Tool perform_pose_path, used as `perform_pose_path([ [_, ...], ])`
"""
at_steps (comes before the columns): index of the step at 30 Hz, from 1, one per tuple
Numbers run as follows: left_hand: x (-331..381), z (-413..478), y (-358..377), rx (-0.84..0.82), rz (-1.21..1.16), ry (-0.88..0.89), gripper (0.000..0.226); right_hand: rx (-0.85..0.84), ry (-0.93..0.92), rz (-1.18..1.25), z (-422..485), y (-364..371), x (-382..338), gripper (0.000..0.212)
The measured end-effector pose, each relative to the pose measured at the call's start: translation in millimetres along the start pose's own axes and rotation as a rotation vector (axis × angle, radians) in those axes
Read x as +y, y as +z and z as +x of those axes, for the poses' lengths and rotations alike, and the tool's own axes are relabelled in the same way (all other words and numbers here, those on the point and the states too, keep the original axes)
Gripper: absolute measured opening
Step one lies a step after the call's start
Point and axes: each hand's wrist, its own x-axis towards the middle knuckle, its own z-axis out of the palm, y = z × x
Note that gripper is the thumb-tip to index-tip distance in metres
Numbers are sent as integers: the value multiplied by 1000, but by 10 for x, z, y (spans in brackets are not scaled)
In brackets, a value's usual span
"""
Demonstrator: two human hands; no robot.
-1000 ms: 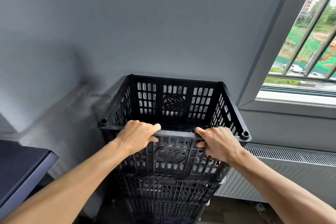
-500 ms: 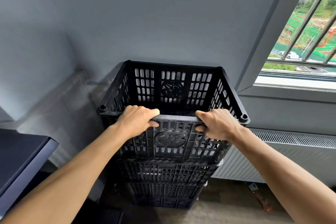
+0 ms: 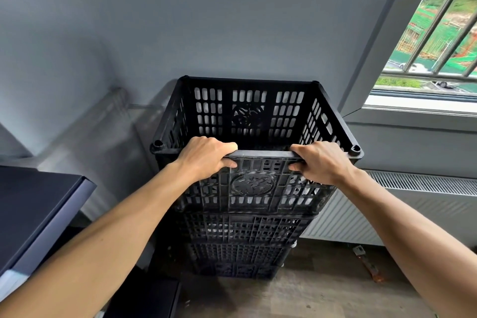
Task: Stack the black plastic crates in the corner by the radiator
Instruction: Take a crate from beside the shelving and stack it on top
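Observation:
A black slotted plastic crate [image 3: 247, 113] sits on top of a stack of black crates [image 3: 240, 240] that stands on the floor against the grey wall. My left hand [image 3: 206, 157] grips the near rim of the top crate left of its middle. My right hand [image 3: 320, 160] grips the same rim to the right, fingers curled over the edge. The top crate is empty and looks level on the stack.
A white radiator [image 3: 402, 204] runs along the wall right of the stack, under a barred window [image 3: 428, 41]. A dark tabletop [image 3: 33, 212] juts in at the left. Wooden floor [image 3: 296, 294] shows below, with a small bracket [image 3: 360, 250] near the radiator.
The view has tilted down, so more of the lower stack and the floor shows. Both hands keep their grip on the near rim of the top crate.

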Motion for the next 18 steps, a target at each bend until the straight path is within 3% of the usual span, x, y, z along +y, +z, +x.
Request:
perform_pose_path([
  [18, -125, -53, 25, -2, -4, -58, 38, -8, -27, 6, 74, -7, -109, 25],
])
